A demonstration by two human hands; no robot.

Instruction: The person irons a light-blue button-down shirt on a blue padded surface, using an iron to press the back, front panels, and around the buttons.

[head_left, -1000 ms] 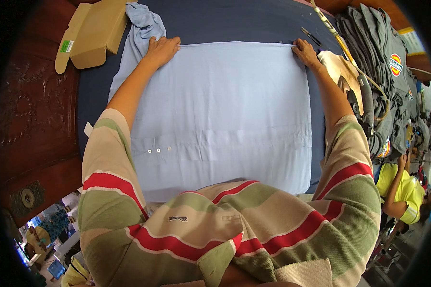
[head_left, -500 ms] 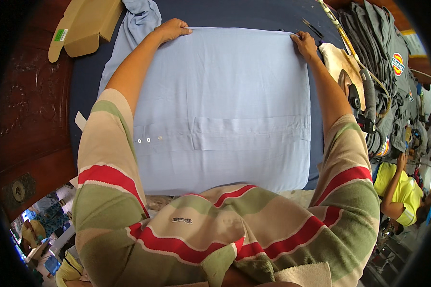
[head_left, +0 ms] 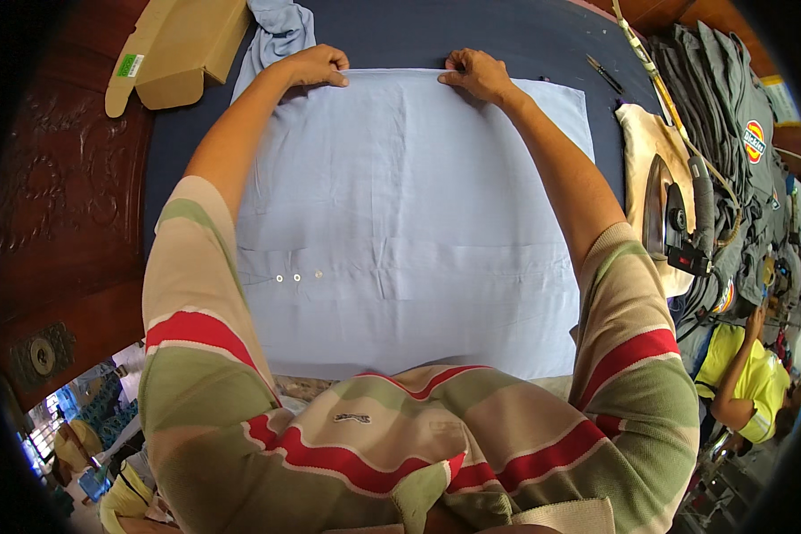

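Observation:
A light blue button shirt (head_left: 418, 196) lies spread on the dark blue table cover (head_left: 472, 31), with a few white buttons on its placket at the left. At the shirt's far edge, my left hand (head_left: 319, 68) is closed, thumb and fingers pinching the cloth. Further right along that same edge, my right hand (head_left: 478, 76) also pinches the fabric between thumb and curled fingers. The far right corner of the shirt lies flat, outside my grip. A crumpled light blue sleeve (head_left: 280, 36) trails off beyond my left hand.
An iron (head_left: 672, 214) rests on a tan cloth (head_left: 639, 133) at the right, its cord running up. Snips (head_left: 606, 75) lie on the table nearby. Dark grey garments (head_left: 721, 98) hang beyond. An opened cardboard box (head_left: 187, 53) sits far left. At right is a person in yellow (head_left: 743, 374).
My right hand has moved left along the shirt's far edge, leaving the right corner and coming closer to my left hand. The left hand keeps its place on the edge. The view has shifted slightly.

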